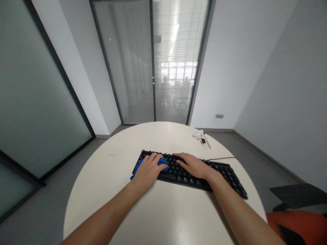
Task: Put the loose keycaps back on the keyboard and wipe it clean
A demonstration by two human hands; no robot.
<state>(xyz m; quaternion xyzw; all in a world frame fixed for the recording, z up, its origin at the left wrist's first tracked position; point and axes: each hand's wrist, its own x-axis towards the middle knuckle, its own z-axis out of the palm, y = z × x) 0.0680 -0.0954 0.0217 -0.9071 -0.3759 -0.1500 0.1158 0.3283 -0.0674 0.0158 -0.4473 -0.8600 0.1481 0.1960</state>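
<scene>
A black keyboard (184, 179) lies at a slight slant on the round white table. Over its left end, my left hand (148, 170) presses down on a bunched blue cloth (163, 163), fingers curled over it and the thumb along its right side. Part of the cloth hangs past the keyboard's left edge, and the hand covers much of it. My right hand (192, 165) rests palm down across the middle keys. Its fingers are stretched toward the far edge with the thumb apart, and nothing shows in its grasp.
A white crumpled packet (198, 134), a small black piece (203, 141) and a pale stick (207, 141) lie at the table's far right. The keyboard's cable (222, 158) runs toward the right edge. A red chair (296, 226) stands at lower right. A thin bent piece (111, 155) lies left.
</scene>
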